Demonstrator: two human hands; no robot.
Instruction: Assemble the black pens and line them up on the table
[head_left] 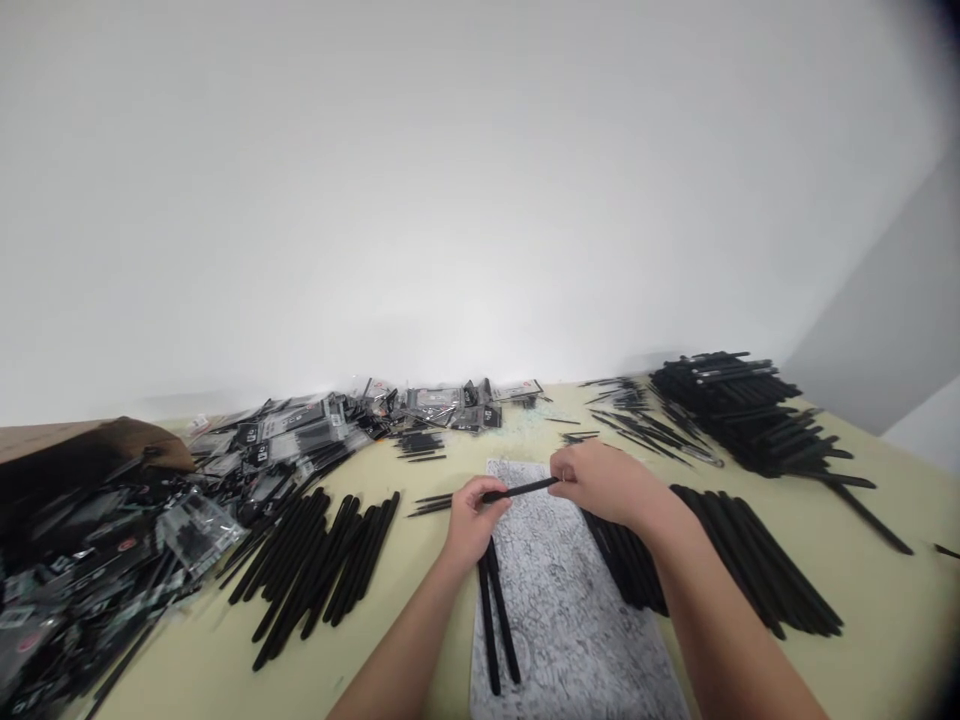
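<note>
Both of my hands hold a slim black pen-like stick (pixel 529 488) level above a scribbled sheet of paper (pixel 570 630). My left hand (pixel 476 515) pinches its left end between thumb and fingers. At the other end, my right hand (pixel 596 480) is closed on it with the fingertips. Two more black sticks (pixel 496 620) lie on the sheet below my left hand. Beside the left hand are a few thin dark refill-like rods (pixel 433 504). A row of black sticks (pixel 626 560) lies partly hidden under my right forearm.
Black sticks (pixel 322 560) lie in a group on the left of the yellow table (pixel 420 640). Farther left are heaped plastic packets (pixel 300 430) and a brown box (pixel 157 445). At the right stand a tall pile of black sticks (pixel 750 410) and another row (pixel 757 560).
</note>
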